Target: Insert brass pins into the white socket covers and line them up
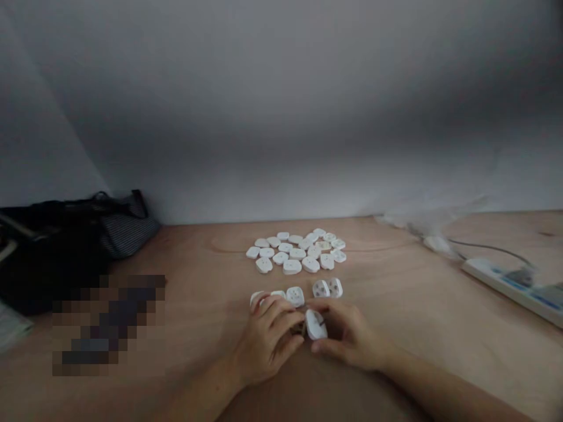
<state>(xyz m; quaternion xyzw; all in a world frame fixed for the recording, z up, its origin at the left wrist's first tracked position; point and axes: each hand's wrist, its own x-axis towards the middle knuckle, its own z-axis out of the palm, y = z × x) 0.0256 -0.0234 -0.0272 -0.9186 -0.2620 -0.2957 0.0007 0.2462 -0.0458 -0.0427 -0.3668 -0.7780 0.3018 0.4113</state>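
My right hand (352,337) grips a white plug housing (316,324), tilted on its edge between thumb and fingers, with a dark mark on its side. My left hand (270,334) is close beside it, fingers curled and thumb opposite. A small brownish, metal-looking part (299,329) shows between that thumb and fingers, too blurred to name. Just beyond the left fingertips lies a row of white plug pieces (295,296), partly covered by the hand. Two more plug pieces (328,288) with small openings lie side by side beyond my right hand.
A cluster of several white plug pieces (297,254) lies farther back on the wooden table (197,328). A white power strip (514,287) with a dark cable and clear plastic (440,225) are at right. A black bag (57,252) and a pixelated dark object (114,322) are at left.
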